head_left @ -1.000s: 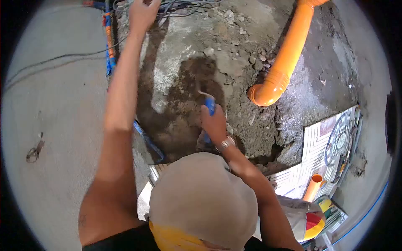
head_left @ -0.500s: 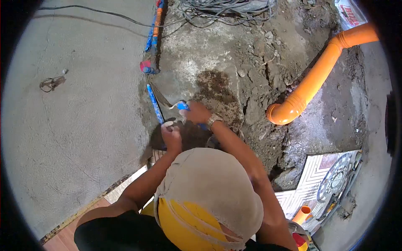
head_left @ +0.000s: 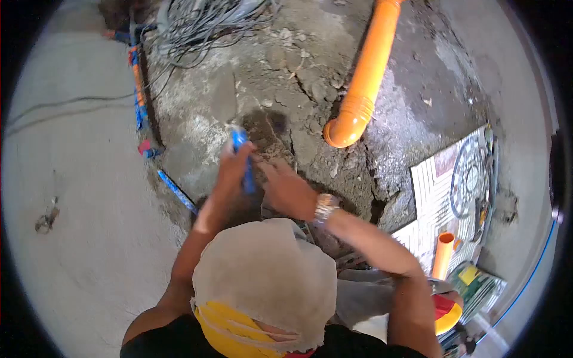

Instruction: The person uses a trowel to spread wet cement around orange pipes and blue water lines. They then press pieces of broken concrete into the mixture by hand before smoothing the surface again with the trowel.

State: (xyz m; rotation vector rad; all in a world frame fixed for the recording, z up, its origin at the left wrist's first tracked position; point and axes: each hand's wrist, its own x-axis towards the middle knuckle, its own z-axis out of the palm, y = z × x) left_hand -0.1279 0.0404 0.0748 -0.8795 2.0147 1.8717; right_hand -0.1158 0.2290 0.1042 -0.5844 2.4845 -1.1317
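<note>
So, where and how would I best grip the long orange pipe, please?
I'd grip the long orange pipe on its smooth straight length, just past the ribbed collar, reaching down from above and closing across it; there it runs straight, whereas its near end bends.

The trowel [head_left: 239, 138] has a bright blue handle, a pale, bent neck and a grey, tapering blade; it is gripped in the left hand [head_left: 230, 173], handle toward the person, with the blade extending ahead of both hands, low over or against the rough ground, contact not determinable. A second blue part [head_left: 248, 180] shows between the left hand and the right hand [head_left: 289, 190], elongated, on the person's side of the left fingers and roughly in line with the handle; its lower end is obscured, and whether it joins the trowel cannot be established.
</note>
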